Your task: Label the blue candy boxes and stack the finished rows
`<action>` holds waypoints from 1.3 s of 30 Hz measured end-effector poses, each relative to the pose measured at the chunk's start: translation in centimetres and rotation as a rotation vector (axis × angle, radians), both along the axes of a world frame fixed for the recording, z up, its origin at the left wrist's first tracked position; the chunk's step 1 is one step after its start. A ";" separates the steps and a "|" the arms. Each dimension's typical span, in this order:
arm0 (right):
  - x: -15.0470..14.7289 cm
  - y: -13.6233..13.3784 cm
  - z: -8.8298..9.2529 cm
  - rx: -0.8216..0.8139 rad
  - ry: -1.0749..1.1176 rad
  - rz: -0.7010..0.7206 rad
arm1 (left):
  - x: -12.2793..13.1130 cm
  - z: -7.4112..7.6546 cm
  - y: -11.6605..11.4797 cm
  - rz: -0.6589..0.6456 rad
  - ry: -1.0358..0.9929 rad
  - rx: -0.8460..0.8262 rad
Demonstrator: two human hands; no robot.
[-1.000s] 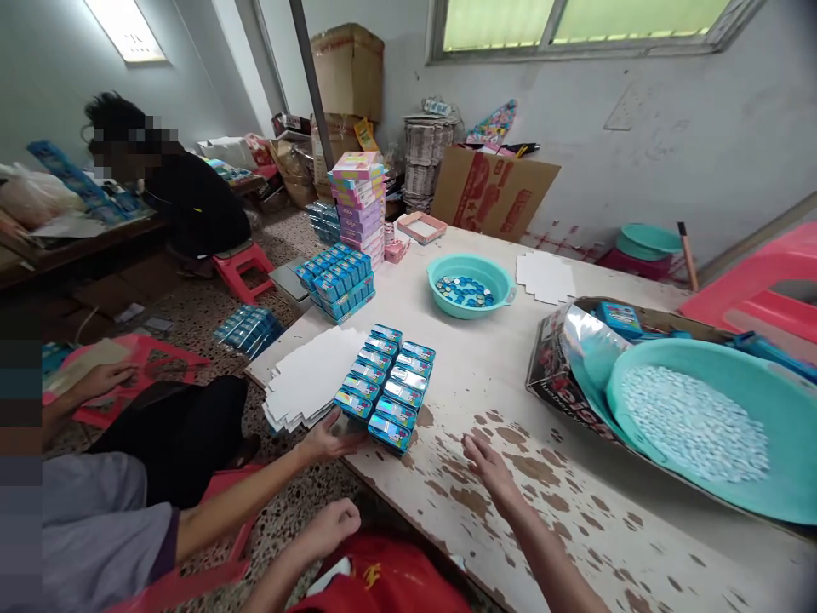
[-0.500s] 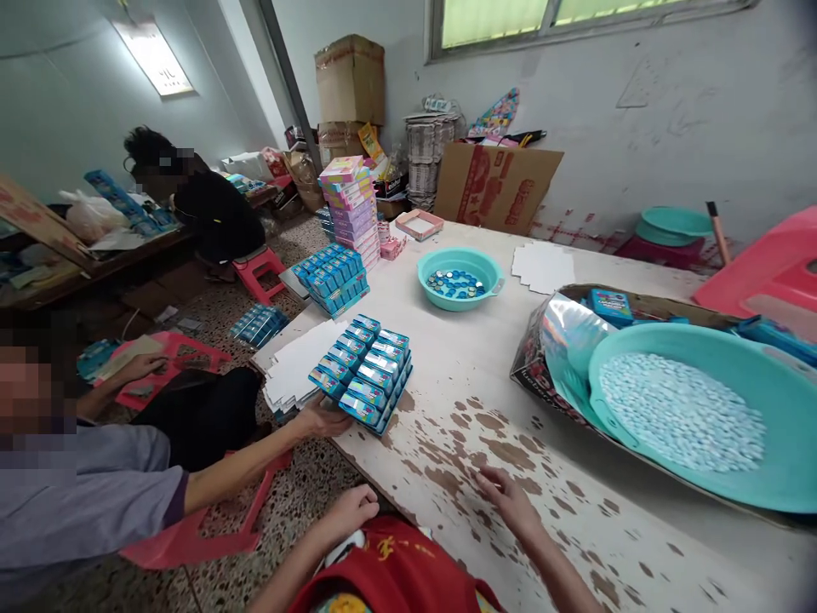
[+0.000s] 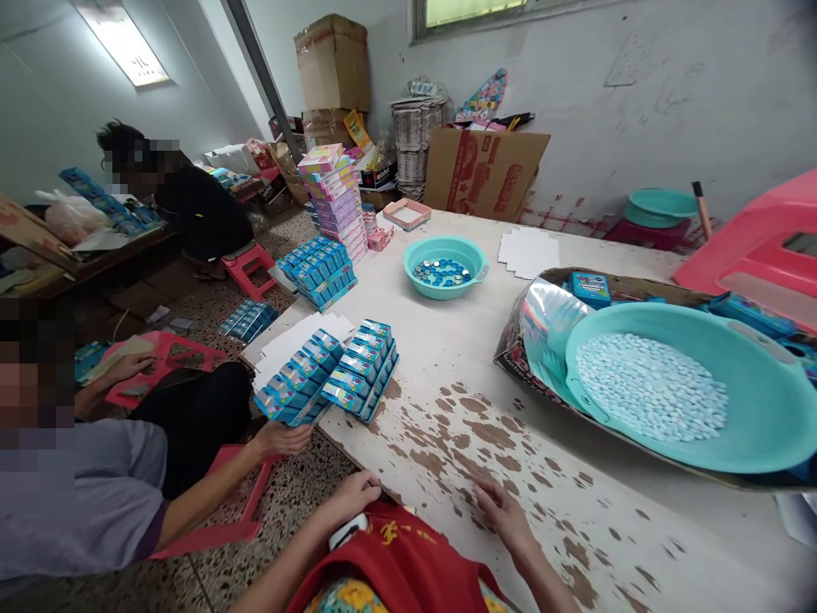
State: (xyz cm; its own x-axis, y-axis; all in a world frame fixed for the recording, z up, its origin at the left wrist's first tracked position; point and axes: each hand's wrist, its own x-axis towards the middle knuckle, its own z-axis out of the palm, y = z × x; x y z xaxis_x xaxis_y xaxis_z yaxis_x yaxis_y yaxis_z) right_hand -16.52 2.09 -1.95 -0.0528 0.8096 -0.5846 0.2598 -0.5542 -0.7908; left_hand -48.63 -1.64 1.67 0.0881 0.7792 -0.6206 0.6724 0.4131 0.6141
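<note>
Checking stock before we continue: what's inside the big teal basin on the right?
Small pale pieces lie heaped in the teal basin; whatever is beneath them is covered.

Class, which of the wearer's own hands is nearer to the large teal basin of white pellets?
Right. The right hand rests on the table, below and left of the basin; the left hand is farther left, at the table's edge.

Co-worker's hand (image 3: 281, 438) pulled left row of blue boxes (image 3: 297, 387) aside, tilted; right hand (image 3: 507, 515) drew back.
</note>
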 end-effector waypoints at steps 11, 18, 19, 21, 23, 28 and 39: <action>0.9 0.3 -0.5 -0.079 0.015 0.026 | 0.7 -0.3 0.4 0.028 -0.003 0.018; 0.9 1.0 -2.1 -0.058 0.017 0.055 | 0.5 -1.3 0.4 0.052 -0.022 0.012; 0.8 1.1 -2.2 -0.053 0.014 0.053 | 0.5 -1.5 0.3 0.055 -0.020 0.008; 0.6 1.3 -2.3 -0.034 0.016 0.051 | 0.5 -1.7 0.3 0.062 -0.015 0.003; 0.4 1.6 -2.1 -0.010 0.038 0.051 | 0.4 -1.9 0.4 0.069 -0.007 0.000; 0.4 2.1 -1.8 0.010 0.033 0.039 | 0.4 -2.3 0.8 0.071 0.017 -0.013; 0.5 1.4 -1.7 -0.033 0.000 0.074 | 0.5 -4.3 1.2 0.092 -0.010 -0.081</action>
